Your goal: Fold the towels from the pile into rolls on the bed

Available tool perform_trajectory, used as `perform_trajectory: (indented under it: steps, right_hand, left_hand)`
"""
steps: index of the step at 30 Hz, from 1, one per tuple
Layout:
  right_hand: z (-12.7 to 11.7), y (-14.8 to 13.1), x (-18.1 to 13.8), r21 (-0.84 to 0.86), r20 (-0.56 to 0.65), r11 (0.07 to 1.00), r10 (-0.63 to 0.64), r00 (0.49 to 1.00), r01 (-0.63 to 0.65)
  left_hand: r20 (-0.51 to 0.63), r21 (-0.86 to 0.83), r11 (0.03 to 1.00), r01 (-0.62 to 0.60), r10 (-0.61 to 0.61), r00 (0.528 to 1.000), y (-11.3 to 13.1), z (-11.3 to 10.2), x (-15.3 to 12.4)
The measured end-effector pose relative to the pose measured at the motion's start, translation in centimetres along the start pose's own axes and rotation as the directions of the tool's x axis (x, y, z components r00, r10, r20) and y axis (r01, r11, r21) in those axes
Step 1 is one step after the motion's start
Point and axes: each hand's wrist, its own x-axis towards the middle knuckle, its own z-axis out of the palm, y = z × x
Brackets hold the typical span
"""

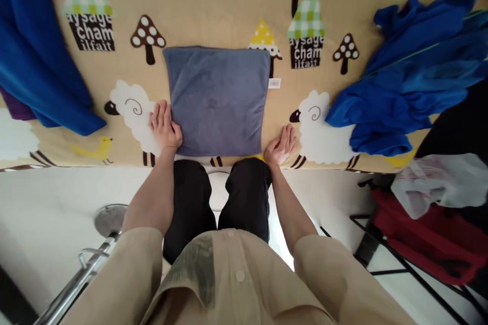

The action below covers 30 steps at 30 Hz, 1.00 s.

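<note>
A grey-blue square cushion cover (pixel 219 104) lies flat on the patterned tablecloth (pixel 229 5) right in front of me. From its right edge a small white label (pixel 274 83) sticks out. My left hand (pixel 165 126) rests palm down at the cover's lower left edge, fingers stretched out and the thumb against the fabric. To the right of the cover, apart from it, my right hand (pixel 281 147) lies on its side on the tablecloth, fingers loosely extended with nothing in them.
Blue folded fabric (pixel 41 56) lies at the left, with purple cloth (pixel 17 106) under it. A crumpled blue garment (pixel 412 71) is at the right. Below it are a plastic bag (pixel 438 183) and red fabric (pixel 430 238) by a black frame. A chrome stand (pixel 91 264) is at lower left.
</note>
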Motion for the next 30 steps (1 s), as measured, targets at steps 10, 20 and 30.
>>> perform_trajectory:
  steps: [10, 20, 30]
  right_hand:
    - [0.5, 0.2, 0.2, 0.01, -0.001, 1.0, 0.004, 1.0, -0.004]
    - [-2.5, -1.1, 1.8, 0.325, 0.046, 0.902, 0.286, 0.957, -0.285]
    - [-4.6, -3.8, -1.1, 0.266, 0.545, 0.886, 0.186, 0.818, -0.379]
  left_hand:
    - [-0.057, -0.016, 1.0, -0.024, 0.023, 0.998, 0.7, -0.3, 0.6]
    - [0.159, -0.108, 0.931, 0.348, -0.329, 0.931, 1.1, -4.6, -8.7]
    - [0.278, 0.085, 0.895, 0.439, -0.444, 0.852, 1.8, -5.9, -8.4]
